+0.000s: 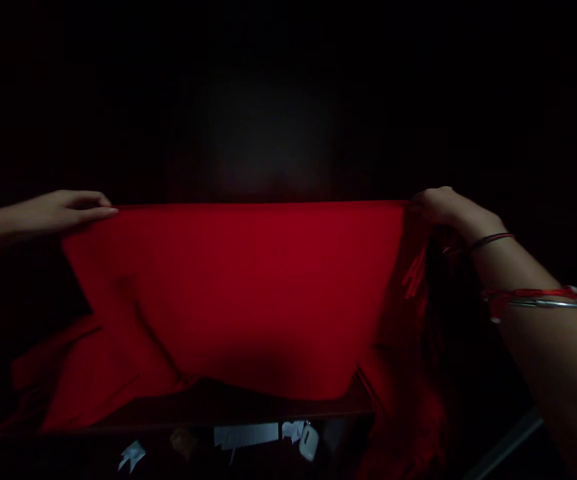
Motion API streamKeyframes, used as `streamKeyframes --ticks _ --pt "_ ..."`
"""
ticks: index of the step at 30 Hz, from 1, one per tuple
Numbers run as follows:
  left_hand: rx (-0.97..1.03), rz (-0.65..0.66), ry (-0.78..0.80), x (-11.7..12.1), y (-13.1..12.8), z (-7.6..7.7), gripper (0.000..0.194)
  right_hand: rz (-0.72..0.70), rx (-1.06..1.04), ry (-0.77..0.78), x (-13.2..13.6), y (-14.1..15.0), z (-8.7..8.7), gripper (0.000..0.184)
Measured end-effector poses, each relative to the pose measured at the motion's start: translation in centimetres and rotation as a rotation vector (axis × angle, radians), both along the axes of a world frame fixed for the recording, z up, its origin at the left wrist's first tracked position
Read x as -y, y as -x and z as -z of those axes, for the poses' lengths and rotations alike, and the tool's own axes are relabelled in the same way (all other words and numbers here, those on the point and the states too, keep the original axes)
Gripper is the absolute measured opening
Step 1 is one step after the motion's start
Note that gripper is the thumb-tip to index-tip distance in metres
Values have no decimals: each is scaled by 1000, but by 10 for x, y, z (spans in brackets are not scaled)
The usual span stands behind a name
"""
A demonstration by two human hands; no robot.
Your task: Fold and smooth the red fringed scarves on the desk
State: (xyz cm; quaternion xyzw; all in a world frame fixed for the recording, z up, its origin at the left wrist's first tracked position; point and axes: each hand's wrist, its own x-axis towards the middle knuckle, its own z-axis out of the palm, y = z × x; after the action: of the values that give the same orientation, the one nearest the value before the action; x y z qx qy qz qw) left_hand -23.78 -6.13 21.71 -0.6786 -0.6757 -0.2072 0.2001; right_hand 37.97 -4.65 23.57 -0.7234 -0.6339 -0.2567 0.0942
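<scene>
A wide red scarf (268,287) with fringe at its right end hangs stretched between my two hands. Its top edge runs taut and nearly level. At the upper left corner my left hand (68,210) pinches the edge between thumb and fingers. My right hand (443,203) grips the opposite corner, with its fingertips partly hidden by the cloth and the dark. Below, the cloth spreads into loose folds on the left, and more red fringed fabric drapes down on the right.
A dark table edge (238,421) shows under the cloth. Lower down are torn white paper scraps (132,455), a pale sheet (248,435), a small white rounded object (309,443) and a brownish lump (183,442). Most of the surroundings are too dark to make out.
</scene>
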Motion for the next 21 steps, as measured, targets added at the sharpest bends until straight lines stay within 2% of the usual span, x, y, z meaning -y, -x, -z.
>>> streamKeyframes --ticks 3,6,9,14,17,21 --pt "103 91 232 -40 -3 18 47 41 -57 135 -33 2 1 31" --pt "-70 128 269 -78 -6 38 31 90 -118 172 -54 7 11 33" --pt "-263 161 251 -104 -11 50 25 108 -238 165 -65 12 19 32" --pt "-311 74 160 -127 -18 56 27 60 -351 147 -90 7 22 27" --pt "-309 19 162 -134 -16 64 26 7 -442 151 -103 -2 26 29" --pt "-299 18 226 -131 -3 84 29 -167 -633 208 -90 -17 32 26"
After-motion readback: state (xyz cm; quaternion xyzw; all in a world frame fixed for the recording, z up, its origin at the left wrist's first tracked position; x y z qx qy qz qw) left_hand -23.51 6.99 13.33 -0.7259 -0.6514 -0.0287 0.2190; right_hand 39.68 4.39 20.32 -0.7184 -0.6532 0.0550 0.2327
